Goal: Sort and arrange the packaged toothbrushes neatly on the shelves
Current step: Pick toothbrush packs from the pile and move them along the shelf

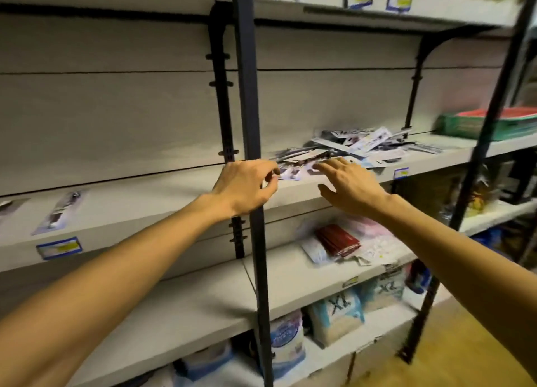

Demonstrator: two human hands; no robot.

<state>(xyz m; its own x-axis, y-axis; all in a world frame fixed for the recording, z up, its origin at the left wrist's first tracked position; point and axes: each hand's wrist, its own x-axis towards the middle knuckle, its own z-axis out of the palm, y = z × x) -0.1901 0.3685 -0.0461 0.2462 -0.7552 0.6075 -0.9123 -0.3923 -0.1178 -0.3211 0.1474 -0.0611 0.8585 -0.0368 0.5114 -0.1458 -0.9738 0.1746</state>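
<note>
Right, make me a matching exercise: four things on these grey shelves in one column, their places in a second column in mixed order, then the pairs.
Things
1. messy heap of packaged toothbrushes
2. single flat toothbrush pack
3. dark red glossy packet
4. white and blue bags marked XL

Places
A. bottom shelf, right of the dark post
B. middle shelf, right of the post, beyond both hands
C. shelf directly under the heap
D. middle shelf, far left

Pairs: 1-B, 2-D, 3-C, 4-A

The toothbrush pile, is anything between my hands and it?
Nothing visible blocks the right hand, whose fingertips already reach the toothbrush pile. The dark upright post stands just right of the left hand, between it and the pile.
</note>
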